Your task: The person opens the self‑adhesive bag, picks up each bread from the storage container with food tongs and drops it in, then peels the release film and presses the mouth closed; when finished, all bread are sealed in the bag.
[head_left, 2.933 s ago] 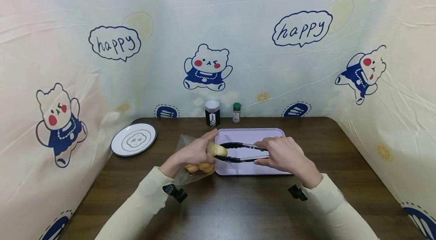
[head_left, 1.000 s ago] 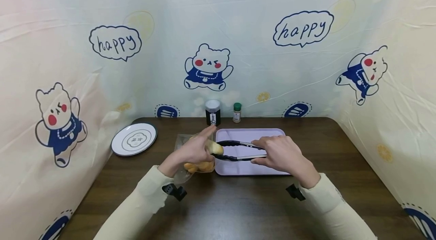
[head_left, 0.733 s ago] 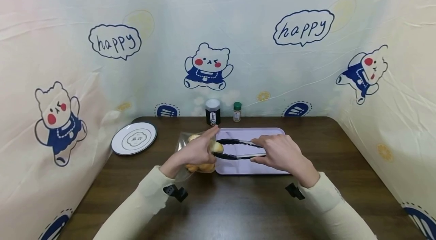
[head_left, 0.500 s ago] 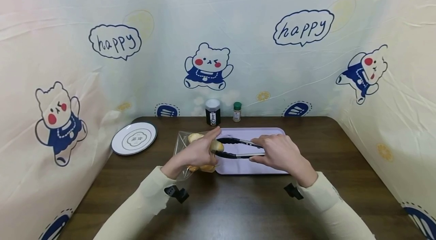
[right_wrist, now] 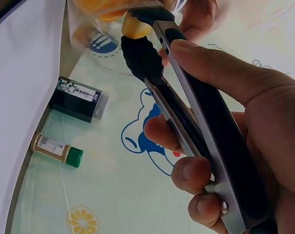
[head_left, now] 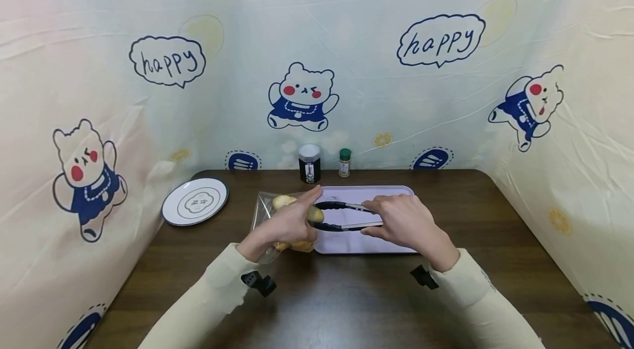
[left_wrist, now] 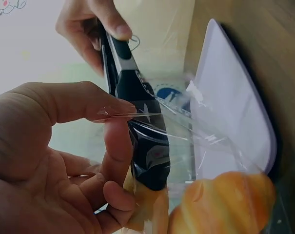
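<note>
My left hand [head_left: 292,222] pinches the edge of a clear plastic bag [head_left: 261,211] between thumb and forefinger. Several bread rolls lie in the bag; a pale one [head_left: 283,201] shows above the hand, and a ridged golden roll [left_wrist: 230,200] fills the lower part of the left wrist view. My right hand [head_left: 403,219] grips black-and-silver tongs [right_wrist: 215,126] by the handles. Between the tong tips, at the bag's mouth, is a small yellowish roll [head_left: 315,213]. In the left wrist view, film of the bag lies over one black tip [left_wrist: 152,165].
A lilac tray [head_left: 366,244] lies under the tongs, just right of the bag. Behind it stand a black jar [head_left: 309,169] with a pale lid and a green-capped spice shaker [head_left: 344,164]. A white plate [head_left: 173,208] sits at the table's left edge.
The tongs, with the small roll, and my right hand have shifted slightly left. My left hand has moved slightly right; a pale roll now shows in the bag above it.
</note>
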`<action>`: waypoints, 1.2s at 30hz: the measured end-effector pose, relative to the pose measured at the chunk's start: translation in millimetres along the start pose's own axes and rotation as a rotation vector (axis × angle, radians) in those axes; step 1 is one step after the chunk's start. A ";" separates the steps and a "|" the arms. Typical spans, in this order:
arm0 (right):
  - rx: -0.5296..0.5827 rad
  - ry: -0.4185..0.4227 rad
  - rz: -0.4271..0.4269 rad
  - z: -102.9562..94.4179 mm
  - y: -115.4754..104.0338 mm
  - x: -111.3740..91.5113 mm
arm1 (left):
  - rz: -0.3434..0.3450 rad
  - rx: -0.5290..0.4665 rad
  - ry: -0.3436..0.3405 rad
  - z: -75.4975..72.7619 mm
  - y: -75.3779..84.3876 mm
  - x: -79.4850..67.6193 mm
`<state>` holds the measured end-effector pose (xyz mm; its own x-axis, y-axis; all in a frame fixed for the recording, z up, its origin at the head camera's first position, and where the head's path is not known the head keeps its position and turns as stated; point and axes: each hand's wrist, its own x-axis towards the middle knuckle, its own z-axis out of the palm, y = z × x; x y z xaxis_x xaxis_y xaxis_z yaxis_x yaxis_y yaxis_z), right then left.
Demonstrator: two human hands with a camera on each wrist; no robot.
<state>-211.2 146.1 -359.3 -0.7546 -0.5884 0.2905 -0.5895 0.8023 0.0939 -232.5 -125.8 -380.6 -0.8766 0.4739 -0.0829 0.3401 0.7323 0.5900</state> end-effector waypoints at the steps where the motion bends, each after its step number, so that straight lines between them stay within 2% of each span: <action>1: 0.004 -0.006 0.005 0.7 0.1 0.6 | -0.001 -0.002 -0.008 0.7 0.1 -0.1; 4: 0.019 -0.015 0.007 2.9 0.7 1.9 | -0.008 -0.013 -0.014 1.0 0.9 -1.1; 12: 0.016 0.019 -0.046 3.7 7.4 -0.3 | 0.007 0.053 0.042 -7.8 -1.8 -4.1; 23: 0.047 -0.017 -0.055 -8.0 17.9 3.3 | 0.029 0.076 0.017 -12.5 1.2 -6.4; 29: 0.051 -0.027 -0.042 -8.3 13.7 7.6 | 0.032 0.004 -0.029 -11.4 8.3 -7.2; 36: 0.003 -0.014 -0.080 -5.8 6.0 11.9 | 0.010 0.014 -0.030 -8.2 7.8 -5.2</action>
<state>-222.1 144.5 -349.8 -0.7089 -0.6523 0.2685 -0.6491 0.7522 0.1138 -228.0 -126.5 -369.0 -0.8627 0.4956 -0.1008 0.3538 0.7338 0.5800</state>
